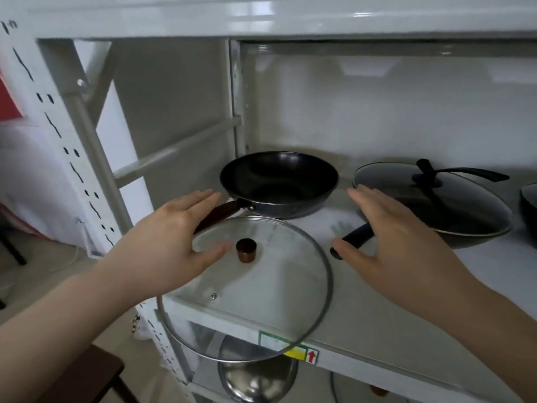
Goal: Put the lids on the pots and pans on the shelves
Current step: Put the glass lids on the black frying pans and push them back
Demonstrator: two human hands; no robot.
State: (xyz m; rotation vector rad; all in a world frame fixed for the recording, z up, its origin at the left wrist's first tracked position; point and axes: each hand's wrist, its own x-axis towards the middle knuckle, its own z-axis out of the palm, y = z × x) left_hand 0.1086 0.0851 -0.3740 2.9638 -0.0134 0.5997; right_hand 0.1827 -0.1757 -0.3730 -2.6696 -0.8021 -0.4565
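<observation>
A glass lid (276, 301) with a steel rim and a brown knob lies on the white shelf (392, 330), overhanging its front edge. My left hand (171, 237) hovers open at the lid's left side, thumb close to the knob. Behind the lid sits an uncovered black frying pan (279, 181) with a brown handle. To the right stands a black wok (436, 205) with a glass lid on it and a black handle. My right hand (389, 239) is open above that handle, holding nothing.
The white metal rack has a perforated upright (72, 170) on the left and a shelf board above. On the lower shelf stands a steel pot (258, 376). Another dark pan edge (529, 207) shows at far right. A dark wooden stool (84, 376) stands at lower left.
</observation>
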